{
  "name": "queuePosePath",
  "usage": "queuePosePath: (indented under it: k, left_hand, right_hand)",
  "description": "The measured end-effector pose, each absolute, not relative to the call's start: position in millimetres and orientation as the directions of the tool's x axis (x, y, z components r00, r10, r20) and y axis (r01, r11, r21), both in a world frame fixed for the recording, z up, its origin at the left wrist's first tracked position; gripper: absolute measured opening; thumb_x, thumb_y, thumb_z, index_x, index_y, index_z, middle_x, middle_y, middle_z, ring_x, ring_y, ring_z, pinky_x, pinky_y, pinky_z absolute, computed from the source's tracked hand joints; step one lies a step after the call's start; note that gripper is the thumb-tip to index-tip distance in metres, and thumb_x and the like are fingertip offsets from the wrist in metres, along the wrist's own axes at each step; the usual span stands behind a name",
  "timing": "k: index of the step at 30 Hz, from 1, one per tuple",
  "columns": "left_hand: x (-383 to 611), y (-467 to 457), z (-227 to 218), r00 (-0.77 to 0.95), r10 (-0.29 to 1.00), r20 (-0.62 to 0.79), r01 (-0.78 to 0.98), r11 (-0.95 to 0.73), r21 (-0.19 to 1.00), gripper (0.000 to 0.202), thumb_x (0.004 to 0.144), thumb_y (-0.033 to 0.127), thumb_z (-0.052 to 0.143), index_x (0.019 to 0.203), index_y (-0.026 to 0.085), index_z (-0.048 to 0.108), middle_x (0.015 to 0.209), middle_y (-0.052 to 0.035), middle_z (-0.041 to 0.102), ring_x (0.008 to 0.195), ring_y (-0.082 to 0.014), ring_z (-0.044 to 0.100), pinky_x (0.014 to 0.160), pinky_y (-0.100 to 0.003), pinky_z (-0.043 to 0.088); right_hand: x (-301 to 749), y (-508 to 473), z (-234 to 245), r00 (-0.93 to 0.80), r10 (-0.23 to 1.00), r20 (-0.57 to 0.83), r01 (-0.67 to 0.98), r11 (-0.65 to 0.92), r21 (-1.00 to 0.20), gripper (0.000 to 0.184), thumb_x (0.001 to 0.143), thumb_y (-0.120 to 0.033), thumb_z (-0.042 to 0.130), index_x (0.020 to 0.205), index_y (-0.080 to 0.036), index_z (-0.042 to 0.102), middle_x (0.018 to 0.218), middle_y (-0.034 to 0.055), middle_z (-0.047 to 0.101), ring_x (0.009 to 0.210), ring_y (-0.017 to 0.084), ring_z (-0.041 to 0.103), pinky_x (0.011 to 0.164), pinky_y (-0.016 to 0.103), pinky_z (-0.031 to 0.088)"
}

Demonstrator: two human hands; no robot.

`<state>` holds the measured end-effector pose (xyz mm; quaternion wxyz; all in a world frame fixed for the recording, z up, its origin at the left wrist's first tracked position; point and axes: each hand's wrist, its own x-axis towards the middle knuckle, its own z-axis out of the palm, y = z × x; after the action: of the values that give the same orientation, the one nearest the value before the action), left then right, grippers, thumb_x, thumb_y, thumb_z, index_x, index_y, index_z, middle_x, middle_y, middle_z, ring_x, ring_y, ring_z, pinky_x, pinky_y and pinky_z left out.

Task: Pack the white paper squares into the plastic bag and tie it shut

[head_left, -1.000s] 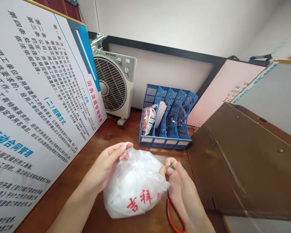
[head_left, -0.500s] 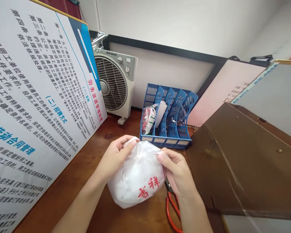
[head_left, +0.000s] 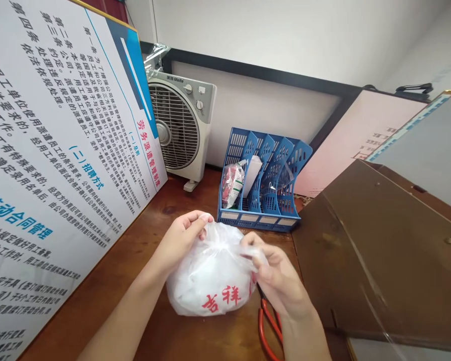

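A white translucent plastic bag (head_left: 210, 278) with red characters on its front hangs full and rounded between my hands, gathered at its top. My left hand (head_left: 182, 239) pinches the bag's upper left end between thumb and fingers. On the other side, my right hand (head_left: 278, 271) has its fingers closed around a loose end of the bag's top. What fills the bag is hidden behind the plastic. Red-handled scissors (head_left: 265, 321) lie on the wooden table just beyond my right wrist, their blades partly covered by the bag and hand.
A blue file rack (head_left: 261, 220) stands behind the bag, with a plastic packet (head_left: 233, 186) and a white box (head_left: 252, 175) in its slots. Further left is a box fan (head_left: 180, 125). A printed board (head_left: 97, 150) leans at left; a brown panel (head_left: 391, 260) borders the right.
My right hand has shifted its grip, its fingers now curled round a loose end of the bag. The bag has turned slightly, bringing its red characters more level. The camera view has shifted a little.
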<state>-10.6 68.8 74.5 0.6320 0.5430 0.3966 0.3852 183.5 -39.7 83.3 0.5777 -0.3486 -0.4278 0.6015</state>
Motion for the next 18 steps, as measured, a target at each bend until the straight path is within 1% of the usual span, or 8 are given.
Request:
queuePosePath:
  k: [2,4,7,9,11,13,16,18]
  left_hand:
    - [-14.4,70.7,73.5,0.418,0.899,-0.129,-0.169,0.216,0.962,0.022,0.091,0.037,0.064,0.081,0.017,0.065,0.061,0.0031,0.049,0.063,-0.0125,0.046,0.066,-0.023,0.037]
    - [-20.3,71.5,73.0,0.469,0.862,-0.193,-0.320,0.369,0.872,0.024,0.088,0.033,0.061,0.071,0.017,0.057,0.057,0.0041,0.039,0.063,-0.0134,0.048,0.069,-0.024,0.040]
    - [-29.9,70.5,75.5,0.546,0.804,-0.238,-0.454,0.522,0.722,0.025,0.083,0.031,0.059,0.064,0.018,0.051,0.055,0.0041,0.032,0.067,-0.0165,0.054,0.075,-0.026,0.044]
    - [-34.4,69.1,77.7,0.565,0.788,-0.243,-0.459,0.546,0.701,0.025,0.083,0.033,0.061,0.064,0.018,0.052,0.053,0.0038,0.031,0.072,-0.0189,0.058,0.079,-0.027,0.046]
    - [-36.4,67.7,77.5,0.557,0.787,-0.265,-0.425,0.544,0.723,0.029,0.085,0.037,0.063,0.065,0.019,0.052,0.052,0.0039,0.031,0.075,-0.0194,0.059,0.081,-0.027,0.045]
    - [-36.5,66.1,73.8,0.503,0.816,-0.284,-0.365,0.498,0.787,0.036,0.087,0.041,0.065,0.063,0.020,0.048,0.051,0.0041,0.032,0.076,-0.0182,0.059,0.081,-0.024,0.044]
    - [-34.8,62.6,65.3,0.392,0.884,-0.255,-0.245,0.367,0.897,0.047,0.087,0.045,0.069,0.059,0.020,0.042,0.051,0.0044,0.030,0.071,-0.0155,0.054,0.075,-0.021,0.042]
    - [-33.9,59.7,60.9,0.361,0.905,-0.226,-0.180,0.305,0.935,0.051,0.086,0.050,0.069,0.058,0.019,0.040,0.052,0.0050,0.028,0.060,-0.0129,0.043,0.066,-0.022,0.038]
  right_hand:
    - [183.8,-42.4,85.3,-0.039,0.993,0.108,-0.508,0.074,-0.858,0.031,0.075,-0.048,0.076,0.079,-0.017,0.072,0.097,0.0077,0.052,0.093,0.024,0.050,0.086,0.034,0.043]
    - [182.8,-45.5,82.0,0.011,0.994,0.112,-0.662,0.091,-0.744,0.033,0.076,-0.049,0.073,0.087,-0.018,0.075,0.093,0.0077,0.054,0.097,0.025,0.051,0.094,0.036,0.044]
    - [180.7,-50.5,72.9,0.043,0.998,0.040,-0.809,0.059,-0.584,0.033,0.075,-0.047,0.073,0.090,-0.017,0.074,0.084,0.0046,0.050,0.086,0.020,0.051,0.088,0.032,0.049]
    - [179.9,-52.3,68.8,0.055,0.997,-0.059,-0.856,0.016,-0.516,0.033,0.076,-0.045,0.074,0.091,-0.016,0.073,0.077,0.0023,0.045,0.088,0.021,0.054,0.087,0.032,0.051]
    - [179.0,-52.5,68.4,0.097,0.978,-0.186,-0.879,-0.003,-0.477,0.025,0.081,-0.042,0.072,0.085,-0.017,0.070,0.070,0.0001,0.039,0.094,0.022,0.057,0.087,0.032,0.052]
    - [177.2,-52.4,71.2,0.136,0.950,-0.283,-0.871,-0.021,-0.491,0.021,0.085,-0.037,0.071,0.078,-0.017,0.066,0.070,0.0001,0.039,0.093,0.022,0.058,0.079,0.030,0.054]
    - [172.7,-54.1,76.6,0.138,0.935,-0.327,-0.855,-0.055,-0.516,0.021,0.086,-0.033,0.071,0.077,-0.017,0.063,0.073,0.0012,0.046,0.083,0.020,0.057,0.061,0.027,0.052]
    - [169.5,-55.4,77.5,0.132,0.924,-0.359,-0.905,-0.035,-0.423,0.026,0.084,-0.032,0.074,0.070,-0.017,0.058,0.065,-0.0016,0.040,0.072,0.017,0.055,0.049,0.024,0.047]
